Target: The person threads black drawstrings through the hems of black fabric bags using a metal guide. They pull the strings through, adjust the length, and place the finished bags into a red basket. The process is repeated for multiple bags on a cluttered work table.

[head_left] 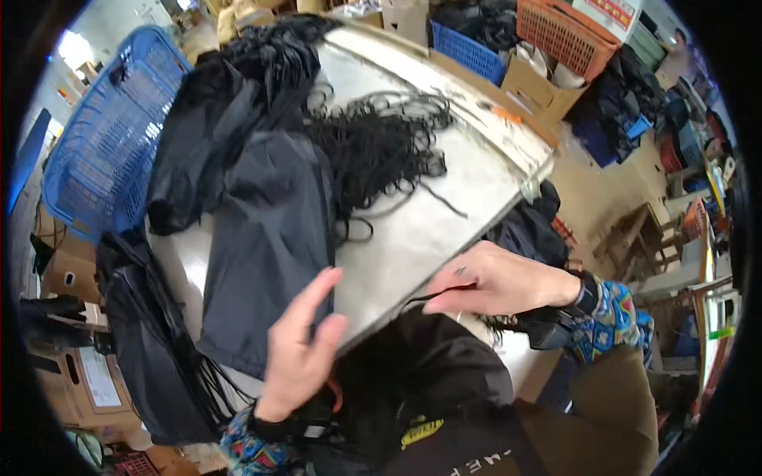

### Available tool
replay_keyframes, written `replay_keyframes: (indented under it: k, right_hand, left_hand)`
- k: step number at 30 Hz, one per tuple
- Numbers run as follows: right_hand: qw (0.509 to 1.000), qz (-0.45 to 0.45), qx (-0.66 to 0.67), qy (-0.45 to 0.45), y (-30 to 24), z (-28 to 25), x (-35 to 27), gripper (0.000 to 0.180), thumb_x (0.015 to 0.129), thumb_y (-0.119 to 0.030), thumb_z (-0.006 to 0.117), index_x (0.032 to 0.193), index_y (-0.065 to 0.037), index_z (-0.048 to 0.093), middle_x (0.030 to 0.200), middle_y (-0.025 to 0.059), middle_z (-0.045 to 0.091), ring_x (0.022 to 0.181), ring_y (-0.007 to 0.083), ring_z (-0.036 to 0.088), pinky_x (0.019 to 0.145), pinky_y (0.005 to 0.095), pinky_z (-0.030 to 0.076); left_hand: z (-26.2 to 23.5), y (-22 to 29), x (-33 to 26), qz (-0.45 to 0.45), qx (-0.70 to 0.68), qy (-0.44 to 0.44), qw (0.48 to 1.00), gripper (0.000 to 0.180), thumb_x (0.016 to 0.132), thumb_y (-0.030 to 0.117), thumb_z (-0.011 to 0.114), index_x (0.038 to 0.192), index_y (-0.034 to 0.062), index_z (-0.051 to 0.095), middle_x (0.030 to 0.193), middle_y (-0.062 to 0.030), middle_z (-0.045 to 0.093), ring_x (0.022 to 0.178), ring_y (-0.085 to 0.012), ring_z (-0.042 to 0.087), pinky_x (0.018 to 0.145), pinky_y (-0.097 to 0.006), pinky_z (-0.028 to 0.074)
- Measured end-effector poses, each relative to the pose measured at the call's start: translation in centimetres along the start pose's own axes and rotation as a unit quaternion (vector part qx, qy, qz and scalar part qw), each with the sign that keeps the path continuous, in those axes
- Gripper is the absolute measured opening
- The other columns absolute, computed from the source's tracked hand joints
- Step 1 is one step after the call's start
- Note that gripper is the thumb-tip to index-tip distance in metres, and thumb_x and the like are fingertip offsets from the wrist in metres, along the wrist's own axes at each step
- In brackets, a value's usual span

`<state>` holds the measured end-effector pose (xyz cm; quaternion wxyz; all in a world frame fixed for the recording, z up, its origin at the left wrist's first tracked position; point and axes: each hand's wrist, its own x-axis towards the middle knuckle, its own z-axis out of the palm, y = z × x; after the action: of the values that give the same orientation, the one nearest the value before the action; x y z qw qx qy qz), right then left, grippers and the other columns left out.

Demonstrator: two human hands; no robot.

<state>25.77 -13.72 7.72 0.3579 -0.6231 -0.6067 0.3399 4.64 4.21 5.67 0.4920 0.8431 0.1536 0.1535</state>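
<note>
My left hand (302, 345) rests with fingers apart on the edge of a dark grey garment (266, 238) spread over a pale worktable (429, 222). Pinched between the fingers of my right hand (492, 282), at the table's near edge, is a thin black cord (429, 298) that runs left. A tangle of black cords (381, 151) lies on the table beyond the garment. More black fabric (432, 369) sits bunched in my lap below both hands.
A blue plastic basket (103, 151) stands at the left with black garments (214, 111) heaped beside it. An orange crate (563, 32), a blue crate (468, 51) and cardboard boxes (540, 91) line the far side. Cardboard boxes (75, 274) stand lower left.
</note>
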Motion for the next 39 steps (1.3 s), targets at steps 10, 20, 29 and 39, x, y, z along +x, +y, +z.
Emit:
replay_keyframes:
  k: [10,20,29,39]
  right_hand:
    - [0.991,0.116,0.013,-0.060,1.6,-1.7,-3.3,0.026,0.091,-0.025,0.059,0.089,0.000,0.063,0.068,0.0106,0.059,0.062,0.0163,0.054,0.059,0.0303,0.044]
    - [0.934,0.241,-0.082,0.250,7.2,-6.7,-8.7,0.021,0.089,-0.021,0.059,0.085,-0.002,0.067,0.071,-0.0034,0.061,0.064,0.0039,0.050,0.056,0.0216,0.040]
    - [0.741,0.212,-0.147,0.620,7.3,-15.6,-19.9,0.023,0.091,-0.028,0.059,0.092,-0.008,0.070,0.063,-0.0084,0.044,0.054,0.0001,0.035,0.047,0.0183,0.024]
    - [0.810,0.330,-0.317,0.366,8.6,-17.8,-25.1,0.028,0.084,-0.021,0.063,0.105,-0.003,0.067,0.073,-0.0022,0.062,0.057,0.0048,0.049,0.051,0.0213,0.039]
  left_hand:
    - [-7.0,-0.5,-7.9,0.070,-0.722,0.115,0.678,0.016,0.096,0.027,0.050,0.090,0.0120,0.050,0.058,0.0058,0.038,0.048,-0.0031,0.030,0.042,-0.022,0.021]
    - [-13.3,-1.7,-16.5,0.300,-0.689,0.151,0.642,0.029,0.100,0.026,0.039,0.073,0.0152,0.036,0.057,0.0036,0.027,0.049,-0.0080,0.017,0.059,-0.027,0.025]
    - [-14.3,-3.8,-19.8,0.233,-0.588,0.307,0.711,0.032,0.099,0.022,0.042,0.070,0.0143,0.033,0.055,0.0044,0.024,0.043,-0.0057,0.018,0.042,-0.025,0.017]
    - [-10.3,-1.4,-17.3,0.148,-0.485,0.273,0.818,0.028,0.099,0.018,0.043,0.073,0.0089,0.040,0.058,0.0039,0.034,0.043,-0.0027,0.023,0.039,-0.021,0.021]
